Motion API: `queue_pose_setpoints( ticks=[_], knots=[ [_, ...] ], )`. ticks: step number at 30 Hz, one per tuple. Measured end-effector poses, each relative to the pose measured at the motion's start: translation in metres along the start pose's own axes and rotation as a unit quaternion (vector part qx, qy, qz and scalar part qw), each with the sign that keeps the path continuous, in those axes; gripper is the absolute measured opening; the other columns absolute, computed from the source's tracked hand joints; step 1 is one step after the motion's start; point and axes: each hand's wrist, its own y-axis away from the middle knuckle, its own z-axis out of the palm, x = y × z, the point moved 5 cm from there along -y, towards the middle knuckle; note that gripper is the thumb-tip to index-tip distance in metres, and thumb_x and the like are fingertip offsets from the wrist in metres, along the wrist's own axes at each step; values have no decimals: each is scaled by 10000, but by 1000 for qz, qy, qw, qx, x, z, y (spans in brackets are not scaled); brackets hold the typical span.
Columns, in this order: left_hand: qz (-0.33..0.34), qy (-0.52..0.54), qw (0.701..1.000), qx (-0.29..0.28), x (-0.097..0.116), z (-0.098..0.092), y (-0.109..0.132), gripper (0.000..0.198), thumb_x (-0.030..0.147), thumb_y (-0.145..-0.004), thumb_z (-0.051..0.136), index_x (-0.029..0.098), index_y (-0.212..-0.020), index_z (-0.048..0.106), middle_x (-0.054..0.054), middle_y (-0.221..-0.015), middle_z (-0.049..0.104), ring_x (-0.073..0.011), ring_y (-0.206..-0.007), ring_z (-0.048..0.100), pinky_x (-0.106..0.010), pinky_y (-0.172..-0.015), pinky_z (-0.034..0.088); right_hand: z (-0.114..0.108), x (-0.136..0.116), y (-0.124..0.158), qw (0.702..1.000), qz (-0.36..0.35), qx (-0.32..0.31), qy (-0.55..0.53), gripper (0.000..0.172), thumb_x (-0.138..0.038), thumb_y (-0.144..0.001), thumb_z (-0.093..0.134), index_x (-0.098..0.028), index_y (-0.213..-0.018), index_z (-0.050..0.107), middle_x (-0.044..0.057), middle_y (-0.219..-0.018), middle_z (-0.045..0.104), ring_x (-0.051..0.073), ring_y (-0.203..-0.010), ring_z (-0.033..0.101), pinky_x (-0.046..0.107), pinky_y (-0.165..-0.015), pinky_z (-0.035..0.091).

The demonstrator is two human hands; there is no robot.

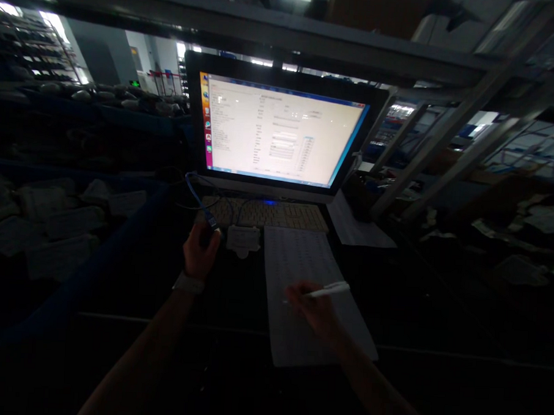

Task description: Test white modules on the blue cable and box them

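My left hand (200, 253) is closed around the end of a blue cable (195, 196) with a connector (211, 220) at its tip, left of the keyboard. Just right of that hand lies a small pale box-like device (243, 238), below the keyboard (283, 216). My right hand (312, 304) grips a white pen (331, 289) over a printed sheet of paper (293, 257). The pen's tip is near the sheet; whether it touches, I cannot tell. A lit monitor (280, 131) behind the keyboard shows a window with text and fields.
At the left stands a blue bin (133, 238) with several pale wrapped items. Another paper (361, 226) lies right of the keyboard. A metal shelf beam (284, 39) crosses above the monitor, and slanted frame bars (445, 135) rise at the right. The scene is dim.
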Motion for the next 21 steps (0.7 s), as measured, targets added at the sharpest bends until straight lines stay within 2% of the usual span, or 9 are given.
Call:
queue_pose_setpoints(
  ticks=[3, 6, 10, 21],
  knots=[
    [-9, 19, 1000, -5, 1, 0, 0, 253, 360, -733, 558, 166, -895, 545, -34, -800, 626, -148, -708, 610, -272, -657, 493, 8, 7, -4, 999, -14, 45, 28, 446, -548, -676, 613, -205, -485, 401, -56, -410, 370, 76, -413, 336, 216, -392, 269],
    [-13, 34, 999, -7, 1, 1, 0, 247, 350, -738, 555, 168, -905, 542, -36, -819, 632, -143, -716, 613, -272, -667, 499, 8, 10, -5, 996, -38, 61, 55, 364, -441, -687, 620, -215, -521, 388, -61, -427, 384, 83, -423, 349, 217, -405, 280],
    [-2, 26, 1000, -8, 3, 1, 0, 238, 345, -746, 560, 167, -903, 550, -41, -828, 629, -146, -736, 610, -278, -683, 497, 4, 11, -4, 989, -76, 87, 96, 303, -325, -674, 560, -222, -503, 331, -70, -435, 317, 80, -426, 306, 214, -405, 248],
    [-5, 30, 999, -14, 2, 2, 1, 230, 338, -743, 557, 169, -898, 538, -38, -804, 622, -147, -721, 608, -291, -676, 506, 9, 8, -4, 981, -110, 71, 142, 257, -263, -672, 504, -221, -505, 313, -71, -449, 293, 78, -429, 286, 222, -425, 215]
  ],
)
